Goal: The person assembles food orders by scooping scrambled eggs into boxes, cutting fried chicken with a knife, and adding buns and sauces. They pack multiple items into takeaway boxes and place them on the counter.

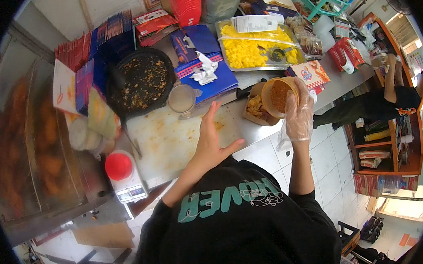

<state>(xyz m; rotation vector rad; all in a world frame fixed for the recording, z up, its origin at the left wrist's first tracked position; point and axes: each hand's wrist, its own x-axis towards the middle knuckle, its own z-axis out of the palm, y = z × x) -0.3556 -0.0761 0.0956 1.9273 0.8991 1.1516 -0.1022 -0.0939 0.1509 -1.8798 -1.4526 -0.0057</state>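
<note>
Seemingly light, stiff tub (266,98) is being grasped by its side in right hand (297,109), left hand's (215,141) fingers being splayed.

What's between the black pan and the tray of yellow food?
In the head view, blue boxes lie between the pan and the tray, with a crumpled white tissue on top.
</note>
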